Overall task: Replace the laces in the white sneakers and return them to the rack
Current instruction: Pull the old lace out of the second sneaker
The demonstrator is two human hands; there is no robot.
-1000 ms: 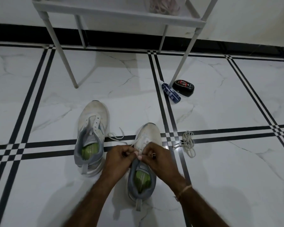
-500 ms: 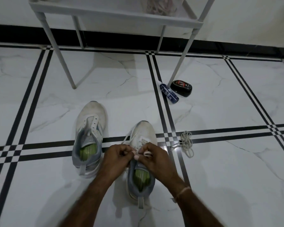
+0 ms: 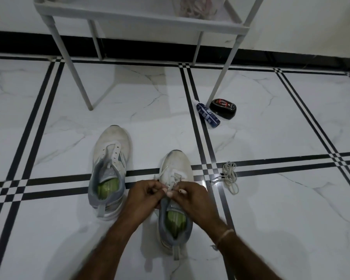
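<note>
- Head view: my left hand [image 3: 144, 196] and right hand [image 3: 192, 197] meet over the near sneaker [image 3: 175, 201] on the tiled floor [image 3: 271, 209], fingers of both pinched closed on its white lace [image 3: 171, 179] at the eyelets.
- The other sneaker [image 3: 109, 170] stands just to the left, unlaced, toe pointing away from me.
- A loose lace [image 3: 229, 176] lies bunched on the floor, right of the near sneaker.
- Farther off, a blue tube [image 3: 208, 115] and a black polish sponge [image 3: 222, 109] lie by a leg of the white rack [image 3: 141, 17].
</note>
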